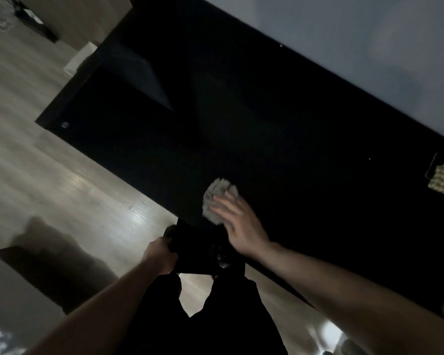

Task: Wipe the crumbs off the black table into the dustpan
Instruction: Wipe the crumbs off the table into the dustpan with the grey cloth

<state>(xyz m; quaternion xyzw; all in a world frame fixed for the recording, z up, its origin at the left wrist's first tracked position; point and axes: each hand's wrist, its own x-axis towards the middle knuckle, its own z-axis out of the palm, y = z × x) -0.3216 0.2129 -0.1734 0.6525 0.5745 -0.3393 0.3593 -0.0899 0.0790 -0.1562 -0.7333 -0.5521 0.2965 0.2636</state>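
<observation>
My right hand (237,221) presses flat on the soft rag (217,198); left hand (160,254) grips the light, stiff dustpan (198,249) just beside it.

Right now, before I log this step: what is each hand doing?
Left hand: grips the black dustpan at the table edge.
Right hand: open, fingers pressing the grey cloth onto the table.
</observation>
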